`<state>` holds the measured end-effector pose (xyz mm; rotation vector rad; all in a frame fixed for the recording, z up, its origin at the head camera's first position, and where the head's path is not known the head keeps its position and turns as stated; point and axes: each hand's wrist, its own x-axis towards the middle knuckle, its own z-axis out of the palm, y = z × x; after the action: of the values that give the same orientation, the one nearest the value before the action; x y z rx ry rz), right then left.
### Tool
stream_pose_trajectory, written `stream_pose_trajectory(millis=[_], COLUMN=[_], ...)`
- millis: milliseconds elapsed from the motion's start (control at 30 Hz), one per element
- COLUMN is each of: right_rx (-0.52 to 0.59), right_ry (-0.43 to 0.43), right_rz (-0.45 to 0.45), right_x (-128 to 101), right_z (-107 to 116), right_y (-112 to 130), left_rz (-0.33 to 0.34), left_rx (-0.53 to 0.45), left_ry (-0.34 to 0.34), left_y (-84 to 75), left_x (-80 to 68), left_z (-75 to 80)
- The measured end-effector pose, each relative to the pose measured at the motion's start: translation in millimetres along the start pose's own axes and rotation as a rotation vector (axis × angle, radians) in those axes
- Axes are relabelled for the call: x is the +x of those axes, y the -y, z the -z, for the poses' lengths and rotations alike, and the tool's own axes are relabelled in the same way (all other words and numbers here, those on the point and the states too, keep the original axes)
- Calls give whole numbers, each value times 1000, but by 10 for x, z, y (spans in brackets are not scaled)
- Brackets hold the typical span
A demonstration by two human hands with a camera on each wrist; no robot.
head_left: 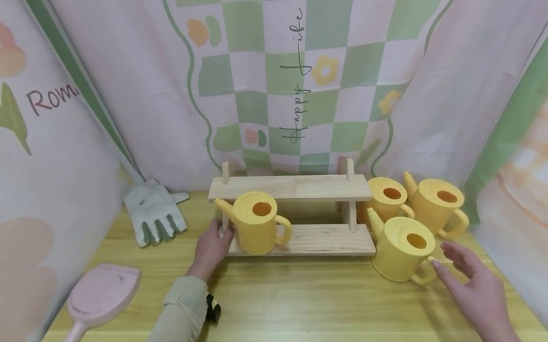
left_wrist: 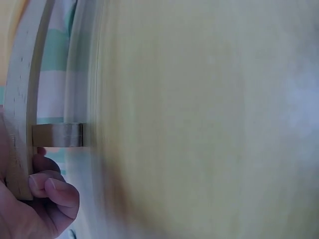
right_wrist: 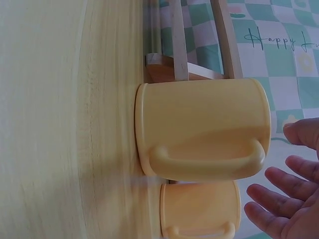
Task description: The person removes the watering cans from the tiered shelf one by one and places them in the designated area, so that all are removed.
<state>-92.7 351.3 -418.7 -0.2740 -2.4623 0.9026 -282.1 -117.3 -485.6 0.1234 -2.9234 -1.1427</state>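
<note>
Head view, nearest first: the right hand (head_left: 476,289) hovers low over the tabletop (head_left: 290,309), fingers spread and straight, holding nothing, its fingertips just short of the handle of the nearest yellow watering can (head_left: 403,248). The right wrist view confirms it: that can's handle (right_wrist: 207,160) faces the open palm with a gap between, so no grip is made yet. By my reading, the step in hand is the reach for this can; the next move calls for closing the fingers round the handle and lifting it straight, clear of the two cans (head_left: 416,200) standing close behind it.

Farther in, the left hand (head_left: 212,248) rests at the left end of the wooden shelf (head_left: 302,228), fingers curled round the edge of its lower board, as the left wrist view shows with the fingertips (left_wrist: 50,191) wrapped on the wood. It seems to steady the rack. One watering can on the shelf (head_left: 257,221) stands upright on the lower board, just beside that hand, spout towards it; room shows on the board to its right.

Off to the left lie a pink dustpan (head_left: 96,303) and, farther back, a grey glove (head_left: 154,212).
</note>
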Motion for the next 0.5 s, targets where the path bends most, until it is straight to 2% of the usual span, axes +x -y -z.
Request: stream_pose_trajectory(millis=[200,333,500], right_rx=[31,93,158], right_ry=[-58,-126,-143], right_rz=[-33,-9,26], right_x=[3,26,61], right_z=[-5,-2,-21], right_y=[51,131,276], left_rz=[2,0,-15], left_rx=[-19,-27,-25], left_ry=[4,0,0], left_y=[12,14,19], left_x=[-14,-19,-21], left_z=[0,0,4])
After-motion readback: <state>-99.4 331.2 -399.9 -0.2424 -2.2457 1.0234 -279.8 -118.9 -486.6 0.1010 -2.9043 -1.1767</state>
